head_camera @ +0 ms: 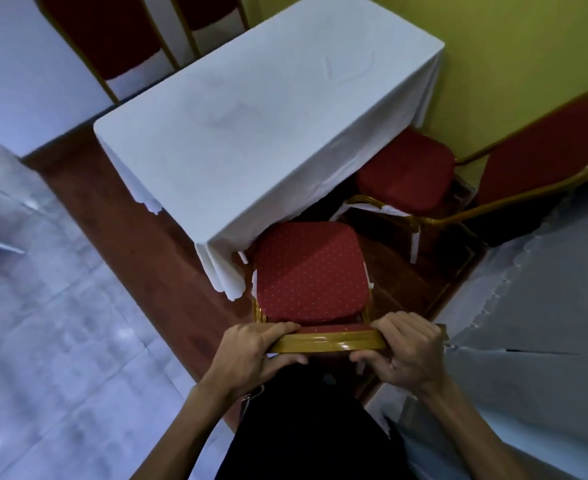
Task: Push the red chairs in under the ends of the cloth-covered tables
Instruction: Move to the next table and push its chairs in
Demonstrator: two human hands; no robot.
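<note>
we look down on a red chair (pixel 308 271) standing at the near end of a table (pixel 268 109) draped in a white cloth. the far edge of its dotted red seat sits just under the hanging cloth, while most of the seat is out in the open on the brown floor strip (pixel 119 237).

our left hand (pixel 254 351) grips the left end of the chair's gold top rail (pixel 327 342), fingers curled together over the front of the rail and thumb pressed beneath it. our right hand (pixel 407 351) grips the right end the same way, fingers wrapped close together over the rail, thumb tucked under. both hands are closed on the rail.

to the right, a second red chair (pixel 407 174) stands at the table's long side near the yellow wall (pixel 528 64), its seat partly under the cloth. beyond the table's far left corner we see two more red chair backs (pixel 112 32) with gold frames. pale tiles (pixel 60 323) cover the floor on the left, and another cloth-covered surface (pixel 528 323) fills the right edge.
</note>
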